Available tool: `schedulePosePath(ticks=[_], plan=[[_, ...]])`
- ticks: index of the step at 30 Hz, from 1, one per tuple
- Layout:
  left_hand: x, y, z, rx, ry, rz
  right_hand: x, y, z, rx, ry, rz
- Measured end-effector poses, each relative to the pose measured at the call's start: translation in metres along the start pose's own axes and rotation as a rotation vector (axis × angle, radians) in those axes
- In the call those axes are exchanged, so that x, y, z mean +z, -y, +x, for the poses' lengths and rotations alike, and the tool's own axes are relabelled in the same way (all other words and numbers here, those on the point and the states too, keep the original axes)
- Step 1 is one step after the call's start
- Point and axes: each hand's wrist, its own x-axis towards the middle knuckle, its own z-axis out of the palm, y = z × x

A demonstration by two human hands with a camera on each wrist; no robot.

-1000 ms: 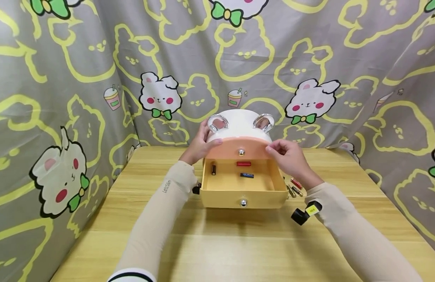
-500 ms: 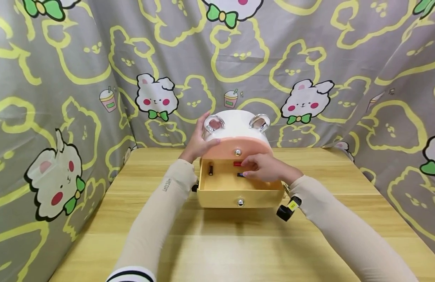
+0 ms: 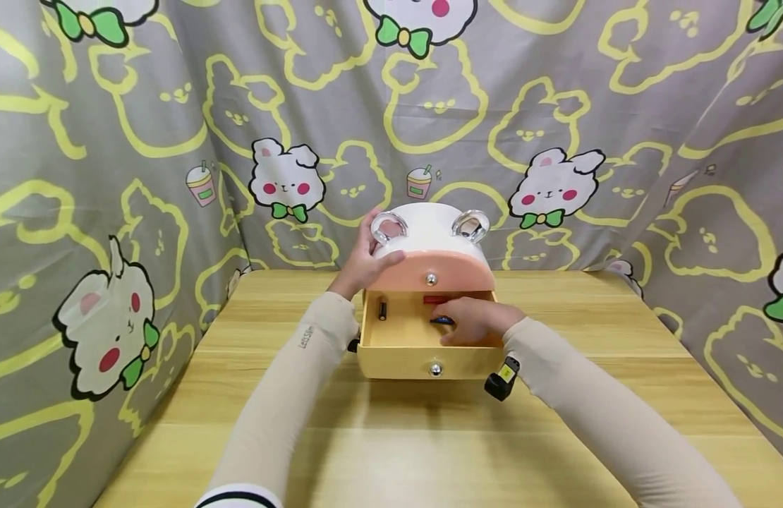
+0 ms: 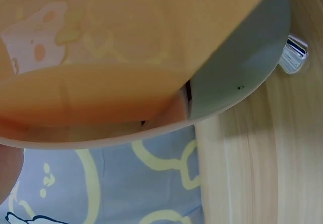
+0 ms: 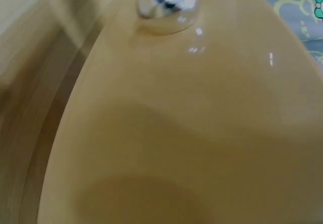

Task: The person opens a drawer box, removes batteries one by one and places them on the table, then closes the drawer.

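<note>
A small white drawer box [image 3: 423, 229] with silver ring ears stands on the table, its orange upper drawer [image 3: 409, 271] pushed in and its yellow lower drawer [image 3: 398, 361] pulled out. My left hand [image 3: 361, 264] grips the box's left side, thumb on the orange front. Inside the yellow drawer, my right hand [image 3: 472, 319] has thumb and fingers curled about a blue battery [image 3: 441, 320]. A red battery [image 3: 434, 300] lies behind those fingers, partly covered. Near the left wall is a black battery [image 3: 382, 310]. The right wrist view shows the yellow front and its silver knob [image 5: 167, 6].
The wooden table [image 3: 391, 451] extends in front and to both sides. A patterned grey curtain [image 3: 341, 85] hangs behind and at the sides. A black wrist camera [image 3: 501, 381] on the right sleeve overlaps the drawer's right front corner.
My right hand has moved from the orange drawer's right edge down into the yellow drawer, to the blue battery. The left hand keeps its place on the box.
</note>
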Motion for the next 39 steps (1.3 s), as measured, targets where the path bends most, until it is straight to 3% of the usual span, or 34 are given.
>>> schedulePosePath(ticks=[5,11,17,29,34,39], plan=[[0.001,0.004,0.002,0.044,-0.006,-0.056,0.005,-0.002,0.003,-0.057,-0.03,-0.031],[0.001,0.008,0.002,0.048,-0.012,-0.044,0.007,-0.004,0.006,-0.091,-0.057,-0.022],[-0.003,0.029,0.01,0.056,-0.025,-0.052,0.01,-0.005,0.009,-0.126,-0.067,-0.022],[-0.006,0.04,0.012,0.096,-0.022,-0.027,0.015,-0.008,0.008,-0.092,-0.079,0.016],[-0.006,0.036,0.01,0.08,-0.005,-0.031,0.014,-0.005,0.006,-0.093,-0.082,0.026],[-0.004,0.013,0.003,0.01,0.015,-0.052,0.013,-0.003,0.003,-0.095,-0.094,0.026]])
